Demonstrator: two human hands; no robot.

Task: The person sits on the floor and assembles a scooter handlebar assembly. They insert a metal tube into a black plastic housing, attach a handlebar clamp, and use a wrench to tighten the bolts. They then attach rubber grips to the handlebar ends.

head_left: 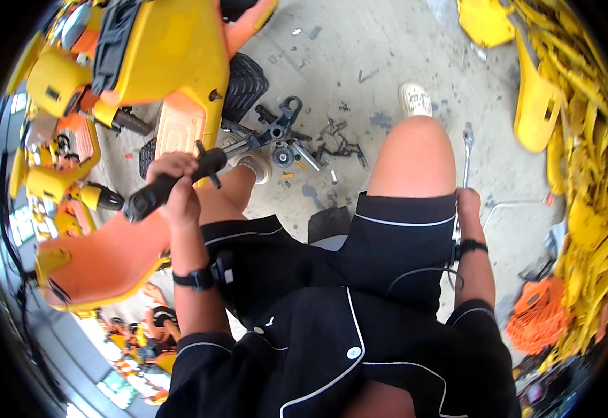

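Note:
My left hand [173,182] is closed around a long black part [210,166] with a short crossbar. From it a silver rod runs toward a dark bracket with a ring end [279,125], just above the floor by my left shoe; I cannot tell whether they are joined. My right hand [467,202] hangs beside my right thigh, closed on a slim silver wrench [467,157] that points away from me. The lower end of the wrench is hidden by the hand and shorts. Left of my left hand stands a yellow and orange ride-on vehicle [178,52].
Black broken pieces [339,143] and a small round wheel [283,157] lie on the grey floor between my feet. An L-shaped silver rod [516,204] is at the right. Yellow panels [589,174] are heaped along the right side, beside an orange bundle [537,317].

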